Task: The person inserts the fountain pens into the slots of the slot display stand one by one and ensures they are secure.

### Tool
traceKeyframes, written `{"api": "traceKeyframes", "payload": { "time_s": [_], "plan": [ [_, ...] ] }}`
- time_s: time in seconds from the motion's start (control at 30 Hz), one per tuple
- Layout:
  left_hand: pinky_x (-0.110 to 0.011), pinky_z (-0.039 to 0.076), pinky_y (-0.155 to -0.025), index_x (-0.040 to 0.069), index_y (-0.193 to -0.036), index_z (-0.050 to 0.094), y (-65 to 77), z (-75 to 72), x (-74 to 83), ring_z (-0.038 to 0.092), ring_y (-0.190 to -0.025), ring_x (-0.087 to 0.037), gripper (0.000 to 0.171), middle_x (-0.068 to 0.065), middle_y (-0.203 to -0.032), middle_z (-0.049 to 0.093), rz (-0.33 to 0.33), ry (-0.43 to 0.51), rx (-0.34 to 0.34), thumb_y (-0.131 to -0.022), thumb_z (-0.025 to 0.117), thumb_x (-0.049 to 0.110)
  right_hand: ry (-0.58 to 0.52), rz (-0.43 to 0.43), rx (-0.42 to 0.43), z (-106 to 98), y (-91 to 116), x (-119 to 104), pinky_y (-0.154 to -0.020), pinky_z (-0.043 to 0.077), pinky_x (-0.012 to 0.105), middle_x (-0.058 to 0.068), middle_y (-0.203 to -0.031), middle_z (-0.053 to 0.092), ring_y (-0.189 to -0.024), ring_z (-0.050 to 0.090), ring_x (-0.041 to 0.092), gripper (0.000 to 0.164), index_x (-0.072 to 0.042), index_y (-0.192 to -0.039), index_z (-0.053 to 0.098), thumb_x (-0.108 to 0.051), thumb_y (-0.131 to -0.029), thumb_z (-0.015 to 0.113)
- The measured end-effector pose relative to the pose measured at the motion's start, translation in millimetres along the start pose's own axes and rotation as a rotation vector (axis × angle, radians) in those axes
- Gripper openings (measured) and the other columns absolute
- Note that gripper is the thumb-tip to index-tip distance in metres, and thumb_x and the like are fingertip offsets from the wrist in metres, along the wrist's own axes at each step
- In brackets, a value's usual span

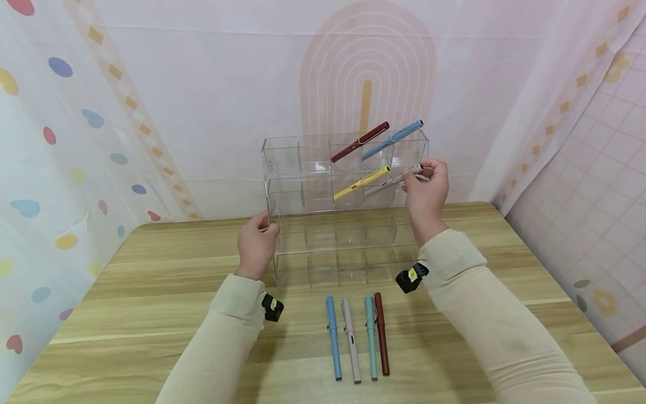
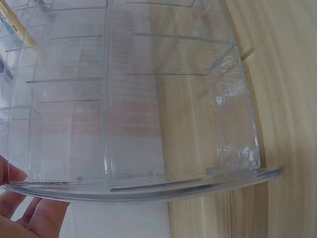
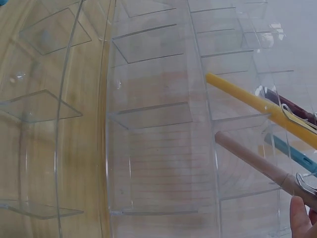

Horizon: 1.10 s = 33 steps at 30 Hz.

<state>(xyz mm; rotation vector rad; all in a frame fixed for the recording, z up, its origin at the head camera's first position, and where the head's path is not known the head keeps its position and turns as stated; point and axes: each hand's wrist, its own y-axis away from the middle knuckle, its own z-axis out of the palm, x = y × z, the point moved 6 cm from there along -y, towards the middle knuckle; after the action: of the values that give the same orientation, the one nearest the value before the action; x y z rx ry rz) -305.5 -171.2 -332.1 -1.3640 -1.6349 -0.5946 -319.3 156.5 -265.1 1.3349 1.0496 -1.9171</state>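
Note:
A clear acrylic rack (image 1: 286, 160) with stepped, divided tiers stands on the table. My left hand (image 1: 257, 247) grips its left side panel, thumb on one face and fingers on the other. My right hand (image 1: 428, 191) pinches a pale grey pen (image 3: 252, 161) near its clip end; the pen slants into a compartment of the second tier. Beside it in that tier leans a yellow pen (image 1: 361, 183). Above, a dark red pen (image 1: 360, 142) and a blue pen (image 1: 392, 140) lean in the top tier.
In front of the rack, a light blue pen (image 1: 333, 339), a pale lilac pen (image 1: 351, 342), a teal pen (image 1: 370, 339) and another dark red pen (image 1: 382, 334) lie side by side on the wooden table (image 1: 151, 303). A patterned curtain (image 1: 217, 84) hangs close behind.

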Motion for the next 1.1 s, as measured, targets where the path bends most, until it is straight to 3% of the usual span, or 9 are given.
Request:
{"api": "traceKeyframes", "payload": {
  "time_s": [0.27,0.6,0.87,1.1],
  "plan": [
    [-0.038,0.048,-0.083,0.002,-0.136,0.053,1.8,-0.8,0.3,0.056,-0.110,-0.028,0.046,-0.020,-0.121,0.062,-0.014,0.008,-0.011,-0.091,0.048,0.007,0.007,-0.002,0.013,-1.6,0.1,2.9,-0.068,0.051,0.017,-0.001,-0.092,0.046,-0.090,0.061,0.014,0.026,-0.008,-0.105,0.047,0.005,-0.087,0.061],
    [-0.021,0.041,-0.061,0.002,-0.132,0.057,3.2,-0.9,1.5,0.058,-0.094,-0.025,0.043,-0.019,-0.111,0.064,-0.013,0.015,0.000,-0.091,0.047,0.007,0.002,0.008,-0.001,-5.9,1.7,2.0,-0.075,0.051,0.019,-0.002,-0.093,0.047,-0.091,0.059,0.011,0.032,-0.002,-0.114,0.049,0.005,-0.086,0.064],
    [-0.021,0.040,-0.060,0.002,-0.131,0.058,4.1,-1.4,2.2,0.056,-0.090,-0.024,0.042,-0.018,-0.109,0.064,-0.016,0.021,-0.002,-0.092,0.047,0.008,-0.023,0.035,0.002,-16.4,7.9,1.4,-0.088,0.048,0.024,-0.004,-0.100,0.047,-0.096,0.056,0.011,0.051,-0.001,-0.129,0.042,0.003,-0.085,0.067],
    [-0.020,0.040,-0.058,0.003,-0.131,0.059,3.8,-2.7,1.6,0.055,-0.089,-0.023,0.042,-0.016,-0.109,0.063,-0.035,0.039,0.000,-0.091,0.047,0.008,0.030,0.051,-0.025,-32.8,17.9,2.6,-0.089,0.047,0.025,-0.004,-0.106,0.045,-0.102,0.053,0.012,0.049,-0.002,-0.130,0.041,-0.001,-0.087,0.065]
  ]
}}
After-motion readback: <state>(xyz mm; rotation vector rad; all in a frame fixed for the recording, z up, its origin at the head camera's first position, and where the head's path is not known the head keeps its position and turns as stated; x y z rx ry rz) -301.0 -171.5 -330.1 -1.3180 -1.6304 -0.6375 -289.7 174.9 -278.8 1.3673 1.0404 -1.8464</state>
